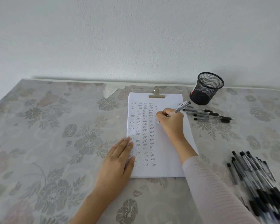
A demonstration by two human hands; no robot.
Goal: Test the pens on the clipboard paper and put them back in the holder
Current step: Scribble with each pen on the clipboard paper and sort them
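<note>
A white sheet [171,151] lies clipped under a metal clip [156,94], with several columns of small written marks. My right hand [171,122] grips a clear pen [180,108], its tip down on the paper's right part, the cap end pointing up-right. My left hand [118,160] rests flat, fingers together, on the sheet's left edge. A black mesh holder [206,88] stands empty to the upper right of the clipboard. Several pens [208,115] lie just below the holder. A bigger heap of pens [255,177] lies at the right.
The table carries a grey flowered cloth [55,135] and stands against a white wall [136,38]. A pale sleeve [213,188] covers my right forearm, which reaches in from the lower right.
</note>
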